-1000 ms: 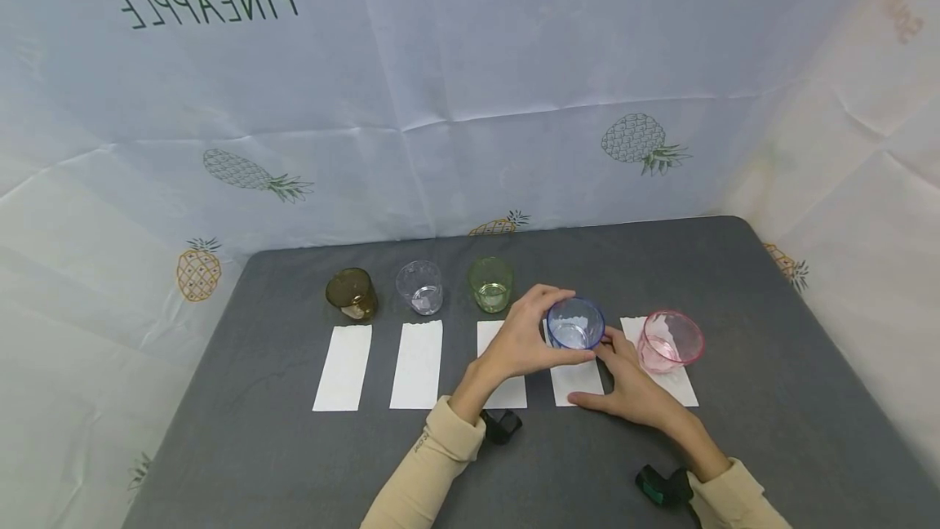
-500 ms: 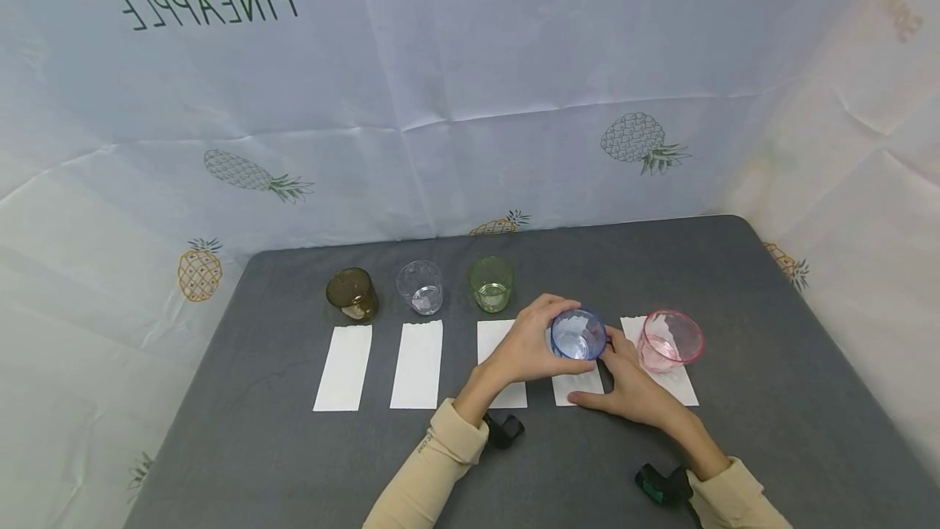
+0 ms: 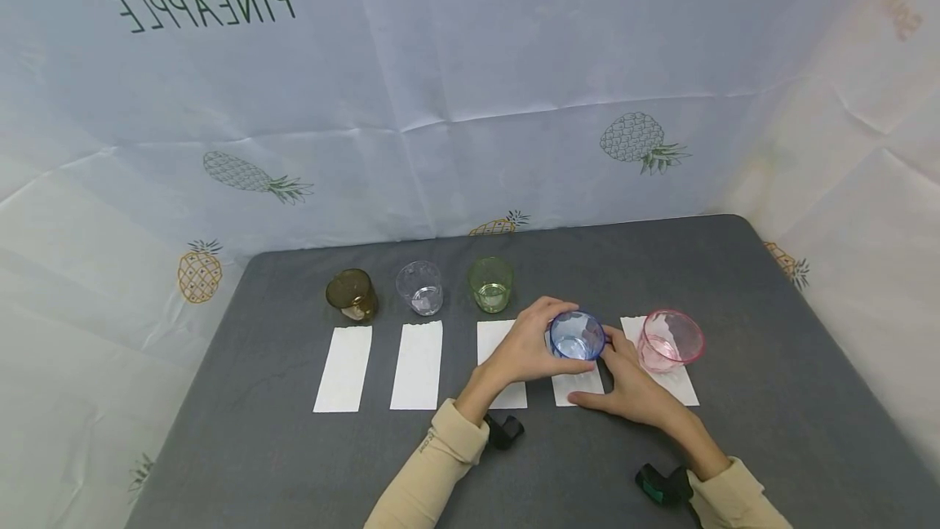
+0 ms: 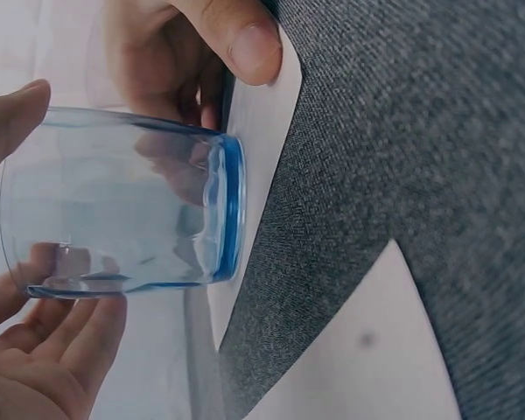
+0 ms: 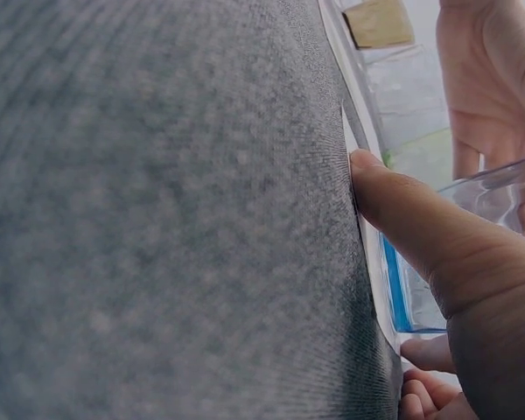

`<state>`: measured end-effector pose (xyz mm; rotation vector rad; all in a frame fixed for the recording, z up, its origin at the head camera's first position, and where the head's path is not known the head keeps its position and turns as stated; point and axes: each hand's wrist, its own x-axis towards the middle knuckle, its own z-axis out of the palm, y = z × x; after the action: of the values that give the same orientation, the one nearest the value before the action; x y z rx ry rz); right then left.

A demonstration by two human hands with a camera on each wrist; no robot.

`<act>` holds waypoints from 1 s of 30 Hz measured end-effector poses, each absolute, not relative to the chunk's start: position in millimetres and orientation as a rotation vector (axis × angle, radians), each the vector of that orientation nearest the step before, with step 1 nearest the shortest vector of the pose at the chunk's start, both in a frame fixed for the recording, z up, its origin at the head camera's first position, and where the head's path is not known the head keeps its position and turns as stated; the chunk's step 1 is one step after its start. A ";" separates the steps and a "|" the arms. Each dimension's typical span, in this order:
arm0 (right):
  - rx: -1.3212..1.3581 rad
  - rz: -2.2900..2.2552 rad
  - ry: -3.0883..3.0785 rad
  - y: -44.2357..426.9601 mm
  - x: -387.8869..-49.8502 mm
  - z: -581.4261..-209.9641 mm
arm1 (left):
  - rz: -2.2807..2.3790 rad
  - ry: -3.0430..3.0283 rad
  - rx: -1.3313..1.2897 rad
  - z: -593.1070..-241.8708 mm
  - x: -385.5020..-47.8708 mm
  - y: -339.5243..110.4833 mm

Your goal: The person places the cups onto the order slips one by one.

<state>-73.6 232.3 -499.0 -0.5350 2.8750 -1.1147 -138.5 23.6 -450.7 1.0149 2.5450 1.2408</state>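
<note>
My left hand (image 3: 525,347) grips a blue glass (image 3: 576,338) near its rim, with the thumb on the near side and fingers on the far side. The upright glass has its base at a white paper strip (image 3: 577,388); the left wrist view shows the blue base (image 4: 231,210) on or just above the paper. My right hand (image 3: 633,386) lies over the strip's right side. Its thumb (image 5: 420,214) presses the strip's near edge, and its fingers reach beside the glass, partly hidden behind it in the left wrist view.
A pink glass (image 3: 671,340) stands on another strip, close to the right hand. Brown (image 3: 352,292), clear (image 3: 419,287) and green (image 3: 490,284) glasses line the back left, each behind a paper strip. A printed cloth (image 3: 441,88) hangs behind the grey table (image 3: 257,464).
My left hand has brought the blue glass slightly toward the near side of the table, then shifted very little. The right hand has stayed in place on the strip.
</note>
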 end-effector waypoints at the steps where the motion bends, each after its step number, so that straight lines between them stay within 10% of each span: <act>1: -0.532 -1.119 2.873 232.1 -73.6 -498.8 | 1.241 2.546 1.014 -451.0 -138.8 23.5; 30: -0.482 -1.167 2.862 230.7 -75.3 -495.1 | 1.212 2.514 0.918 -453.3 -137.4 22.8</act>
<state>-75.3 230.7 -495.1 -0.4819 2.8616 -1.1674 -137.4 22.8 -453.3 0.9185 2.5144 1.2119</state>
